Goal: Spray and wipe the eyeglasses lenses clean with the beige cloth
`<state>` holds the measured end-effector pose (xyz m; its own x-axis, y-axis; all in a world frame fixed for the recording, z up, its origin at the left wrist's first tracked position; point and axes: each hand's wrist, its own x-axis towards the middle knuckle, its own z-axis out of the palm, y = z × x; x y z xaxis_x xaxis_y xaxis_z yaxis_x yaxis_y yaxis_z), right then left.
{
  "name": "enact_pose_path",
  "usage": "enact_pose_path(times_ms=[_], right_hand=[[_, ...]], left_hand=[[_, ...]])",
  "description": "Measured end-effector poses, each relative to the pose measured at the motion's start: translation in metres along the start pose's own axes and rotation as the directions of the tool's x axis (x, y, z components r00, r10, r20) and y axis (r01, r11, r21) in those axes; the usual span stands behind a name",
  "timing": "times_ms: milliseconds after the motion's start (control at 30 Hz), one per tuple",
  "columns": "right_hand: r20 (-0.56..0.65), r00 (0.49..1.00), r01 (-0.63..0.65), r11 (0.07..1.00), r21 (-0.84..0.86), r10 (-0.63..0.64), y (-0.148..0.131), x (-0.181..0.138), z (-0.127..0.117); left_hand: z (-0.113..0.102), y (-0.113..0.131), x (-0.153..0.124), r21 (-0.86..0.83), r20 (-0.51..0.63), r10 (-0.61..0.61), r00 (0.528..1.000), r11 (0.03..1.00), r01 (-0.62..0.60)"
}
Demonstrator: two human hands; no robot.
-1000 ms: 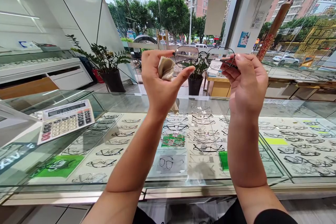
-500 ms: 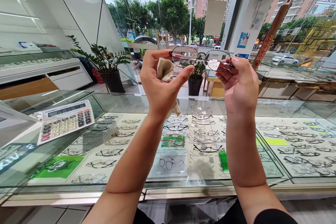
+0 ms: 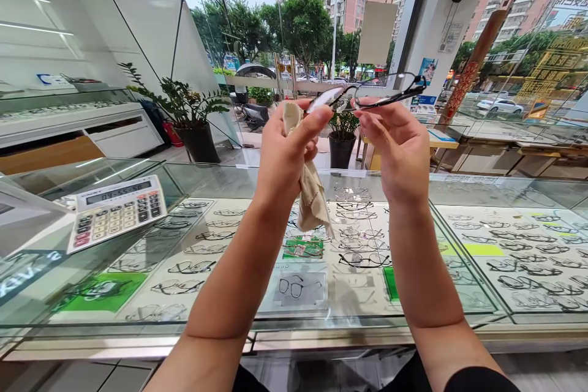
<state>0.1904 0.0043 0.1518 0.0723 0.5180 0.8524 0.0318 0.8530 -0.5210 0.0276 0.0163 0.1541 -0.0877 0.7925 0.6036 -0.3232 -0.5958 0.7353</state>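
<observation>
Both my hands are raised above a glass display counter (image 3: 468,187). My left hand (image 3: 285,153) is closed on a beige cleaning cloth (image 3: 310,196), its thumb and fingers pinching the cloth around the left lens of a pair of thin black-framed glasses (image 3: 374,90). The cloth's tail hangs down below the hand. My right hand (image 3: 397,141) is closed on the glasses near the bridge, holding them tilted, with the right end higher and the temple pointing right.
A calculator (image 3: 117,211) lies on the counter at the left. Under the glass lie several rows of eyeglass frames (image 3: 353,233) on trays. Potted plants (image 3: 193,113) stand beyond the counter. Large windows face a street.
The glasses have turned from level and facing me to tilted. My left hand moved from open beside them to pinching the left lens with the cloth. My right hand shifted left to the bridge.
</observation>
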Motion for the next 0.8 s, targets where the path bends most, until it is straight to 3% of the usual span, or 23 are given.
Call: enact_pose_path(times_ms=[167, 467, 667, 800], right_hand=[[-0.003, 0.983, 0.182, 0.982, -0.057, -0.183, 0.000, -0.002, 0.003], [0.002, 0.983, 0.185, 0.983, -0.008, -0.185, -0.006, -0.003, 0.001], [0.017, 0.980, 0.197, 0.980, -0.025, -0.196, -0.004, -0.004, -0.003], [0.016, 0.990, 0.140, 0.990, -0.005, -0.140, -0.016, -0.006, -0.008]], left_hand=[[0.000, 0.001, 0.001, -0.004, 0.170, -0.210, 0.963, 0.977, 0.214], [0.001, 0.005, -0.006, 0.148, 0.324, -0.388, 0.863, 0.922, 0.359], [0.004, 0.009, -0.009, 0.116, 0.418, -0.402, 0.815, 0.913, 0.391], [0.001, 0.015, -0.010, 0.142, 0.493, -0.386, 0.780, 0.920, 0.365]])
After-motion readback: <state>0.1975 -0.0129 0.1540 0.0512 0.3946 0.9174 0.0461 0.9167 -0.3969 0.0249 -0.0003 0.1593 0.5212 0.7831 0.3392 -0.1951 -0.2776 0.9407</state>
